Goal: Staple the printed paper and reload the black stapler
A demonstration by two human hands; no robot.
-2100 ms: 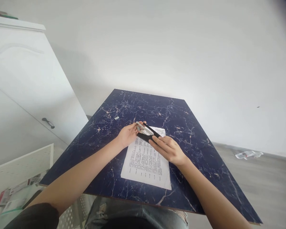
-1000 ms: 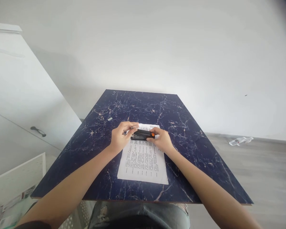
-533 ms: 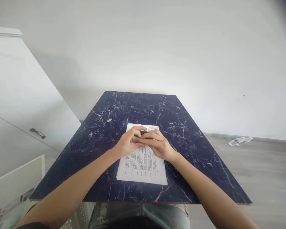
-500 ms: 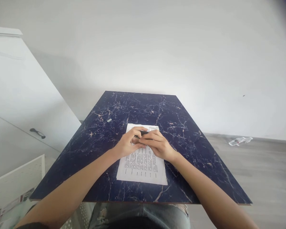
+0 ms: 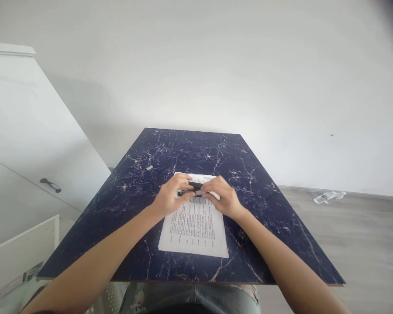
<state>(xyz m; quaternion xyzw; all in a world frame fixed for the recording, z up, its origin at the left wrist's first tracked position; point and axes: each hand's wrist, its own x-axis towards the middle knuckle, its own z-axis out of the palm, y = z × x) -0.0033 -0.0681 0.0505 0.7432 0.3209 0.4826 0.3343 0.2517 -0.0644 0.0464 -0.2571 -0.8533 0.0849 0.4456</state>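
Note:
Both hands hold a black stapler (image 5: 195, 186) just above the printed sheets. Its dark upper part and a metal strip below show with a gap between them. My left hand (image 5: 174, 194) has its fingers and thumb closed on the stapler's left end. On the right end, the fingers and thumb of my right hand (image 5: 222, 196) pinch it. My fingers cover much of both ends. Under the hands lie the white printed sheets (image 5: 193, 235), flat on the table. A small pale strip (image 5: 149, 168) rests farther off to the left, too small to name surely.
The dark blue marbled table (image 5: 190, 148) reaches back to a white wall (image 5: 196, 65). At the left stands a white cabinet (image 5: 26, 117) with a dark handle (image 5: 50, 185). A clear plastic piece (image 5: 329, 197) lies on the grey floor at the right.
My fingers have moved apart a little along the stapler, so more of it shows. Its metal strip is now visible below the dark part. The view has shifted slightly.

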